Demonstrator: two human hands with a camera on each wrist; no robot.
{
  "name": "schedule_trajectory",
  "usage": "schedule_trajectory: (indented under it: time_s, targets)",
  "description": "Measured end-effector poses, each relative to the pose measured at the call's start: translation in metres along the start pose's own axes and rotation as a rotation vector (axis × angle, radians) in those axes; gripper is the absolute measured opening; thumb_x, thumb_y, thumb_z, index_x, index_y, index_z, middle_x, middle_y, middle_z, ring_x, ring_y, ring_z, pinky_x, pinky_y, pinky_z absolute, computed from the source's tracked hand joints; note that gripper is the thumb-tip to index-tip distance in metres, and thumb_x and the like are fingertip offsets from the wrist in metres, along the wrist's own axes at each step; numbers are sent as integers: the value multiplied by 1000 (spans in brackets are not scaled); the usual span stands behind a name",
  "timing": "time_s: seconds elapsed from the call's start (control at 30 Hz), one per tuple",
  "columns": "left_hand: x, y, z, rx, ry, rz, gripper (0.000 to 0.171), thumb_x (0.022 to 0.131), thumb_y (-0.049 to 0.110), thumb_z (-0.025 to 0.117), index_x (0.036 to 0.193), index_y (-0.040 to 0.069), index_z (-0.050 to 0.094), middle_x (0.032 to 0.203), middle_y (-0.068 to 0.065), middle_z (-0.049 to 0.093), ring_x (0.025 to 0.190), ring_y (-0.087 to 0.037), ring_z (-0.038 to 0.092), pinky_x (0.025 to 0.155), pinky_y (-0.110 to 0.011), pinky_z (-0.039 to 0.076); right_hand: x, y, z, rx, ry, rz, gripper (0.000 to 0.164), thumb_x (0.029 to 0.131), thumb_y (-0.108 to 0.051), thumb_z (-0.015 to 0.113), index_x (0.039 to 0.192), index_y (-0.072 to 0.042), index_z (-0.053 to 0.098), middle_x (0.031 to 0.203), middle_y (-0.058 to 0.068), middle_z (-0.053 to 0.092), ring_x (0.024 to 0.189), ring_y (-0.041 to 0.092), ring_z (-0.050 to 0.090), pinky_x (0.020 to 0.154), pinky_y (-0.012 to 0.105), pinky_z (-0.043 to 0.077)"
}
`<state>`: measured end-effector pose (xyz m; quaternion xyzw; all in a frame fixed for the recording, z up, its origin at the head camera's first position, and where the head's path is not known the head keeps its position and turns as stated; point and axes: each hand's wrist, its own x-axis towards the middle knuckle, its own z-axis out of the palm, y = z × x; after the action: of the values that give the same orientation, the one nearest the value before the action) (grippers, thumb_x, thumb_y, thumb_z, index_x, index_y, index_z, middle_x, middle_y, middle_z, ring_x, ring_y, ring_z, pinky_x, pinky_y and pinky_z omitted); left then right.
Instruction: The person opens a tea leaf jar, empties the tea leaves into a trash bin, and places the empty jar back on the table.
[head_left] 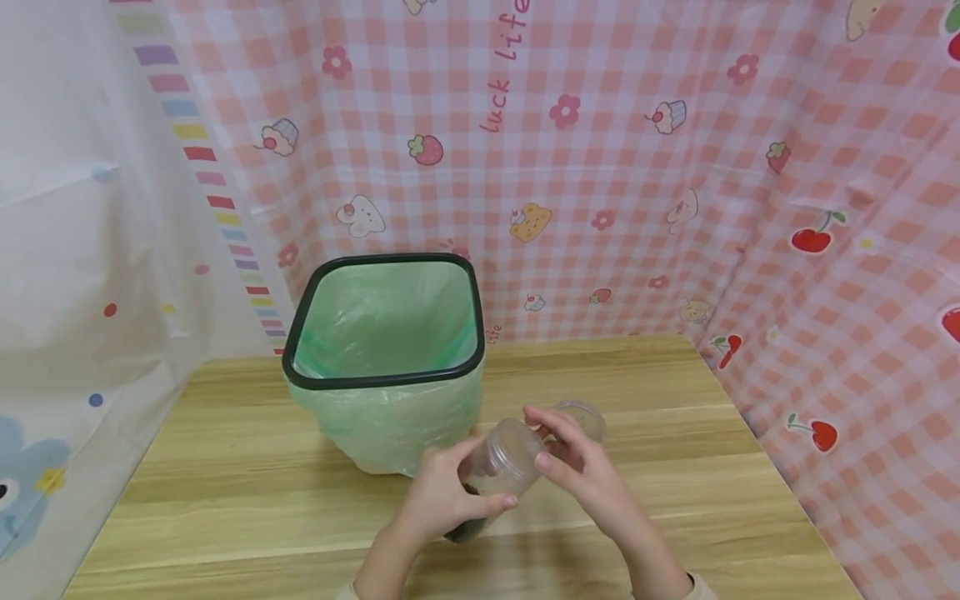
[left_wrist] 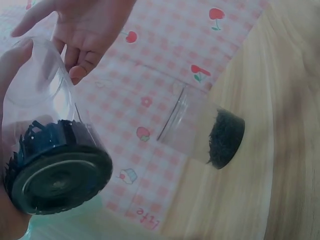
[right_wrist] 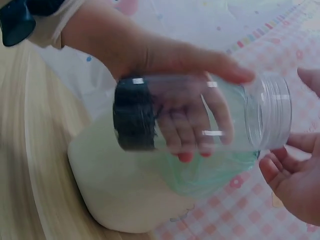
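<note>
At the far left we see a pale sheet (head_left: 67, 250) with coloured dots and a blue printed figure, edged on its right by a strip of coloured bars. Next to it hangs a pink checked curtain (head_left: 465, 92), printed with cupcakes, strawberries and flowers, behind the wood-grain surface (head_left: 225, 500).

On the left part of the surface we find a bin with a dark squared rim (head_left: 382, 382), lined with a green translucent bag (head_left: 393, 417) that folds down over the outside.

Just in front and to the right of the bin, the person's left grip (head_left: 442, 496) is closed around a clear jar (head_left: 506, 454), thumb on one side and fingers on the other. We see the jar held tilted above the surface, its ribbed end up towards the right and its base down towards the left; dark, shredded-looking contents (left_wrist: 55, 132) lie at the base.

Right of the jar's ribbed end is the right grip (head_left: 592, 479), its fingers loosely parted and holding nothing; we cannot tell whether a fingertip touches the jar.

Behind the right grip, partly hidden by it, a second clear jar (head_left: 585, 414) stands on the surface, with dark matter at its bottom in the left wrist view. At the far right we see cherry prints (head_left: 812, 240) on the checked cloth.
</note>
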<state>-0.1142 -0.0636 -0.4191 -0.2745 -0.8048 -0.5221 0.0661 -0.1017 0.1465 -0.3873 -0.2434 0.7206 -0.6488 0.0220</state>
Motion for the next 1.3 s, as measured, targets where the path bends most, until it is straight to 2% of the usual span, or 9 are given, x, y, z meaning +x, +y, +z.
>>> schedule_trajectory:
  time_s: [0.13, 0.27, 0.47, 0.57, 0.67, 0.83, 0.9, 1.07, 1.3]
  targets:
    - [0, -1, 2, 71, 43, 36, 58, 66, 44, 82, 113, 15, 65, 92, 5, 69, 77, -5, 62, 65, -23, 51, 0, -3, 6, -34, 90, 58, 46, 91, -10, 57, 134, 1, 45, 124, 15, 48, 104, 22, 48, 84, 24, 47]
    - [-1, 0, 2, 117, 54, 48, 60, 65, 48, 81, 113, 15, 65, 91, 5, 69, 75, -6, 62, 65, -22, 51, 0, -6, 9, -72, 135, 115, 48, 88, -12, 62, 133, -1, 47, 123, 13, 50, 104, 23, 47, 86, 24, 45]
    - [-3, 0, 4, 278, 82, 76, 62, 64, 53, 79, 109, 13, 64, 83, 5, 66, 69, -4, 59, 61, -19, 49, -1, -10, 14, -184, 156, 228, 55, 83, -22, 71, 132, -9, 50, 124, 7, 50, 103, 22, 48, 88, 31, 44]
    - [-3, 0, 4, 300, 82, 77, 61, 64, 53, 79, 108, 14, 64, 82, 7, 66, 69, -3, 59, 61, -19, 49, 0, -9, 15, -210, 155, 241, 54, 80, -23, 74, 129, -11, 53, 123, 5, 50, 102, 22, 48, 88, 31, 43]
    - [-4, 0, 4, 277, 73, 77, 62, 64, 53, 79, 110, 14, 65, 84, 7, 67, 71, -3, 59, 63, -19, 50, 0, -9, 14, -211, 145, 224, 53, 79, -23, 75, 127, -12, 54, 125, 4, 50, 105, 22, 46, 91, 31, 43]
    - [-5, 1, 1, 162, 12, 44, 62, 67, 50, 79, 115, 14, 64, 89, 7, 68, 72, -2, 60, 64, -21, 51, -1, -7, 11, -199, 88, 151, 53, 80, -19, 74, 128, -12, 53, 128, 3, 49, 111, 23, 43, 99, 38, 37]
    - [-5, 2, -1, 114, -19, 19, 62, 68, 48, 79, 116, 14, 64, 91, 7, 68, 74, -3, 61, 65, -22, 51, -2, -5, 10, -189, 51, 112, 54, 81, -17, 73, 130, -11, 52, 128, 3, 48, 112, 23, 43, 100, 36, 37]
    - [-5, 2, -5, 72, -91, -22, 63, 69, 46, 79, 119, 11, 63, 96, 4, 69, 78, -5, 62, 68, -24, 52, -3, 1, 5, -154, -45, 6, 54, 83, -10, 69, 133, -9, 49, 130, 6, 44, 113, 23, 44, 96, 25, 39]
    - [-6, 0, -9, -34, -201, -76, 58, 72, 39, 79, 119, 8, 63, 100, 3, 69, 84, -4, 62, 72, -25, 51, -2, 5, -3, -90, -188, -112, 58, 83, 0, 65, 137, -7, 44, 133, 14, 38, 119, 21, 44, 96, 27, 40]
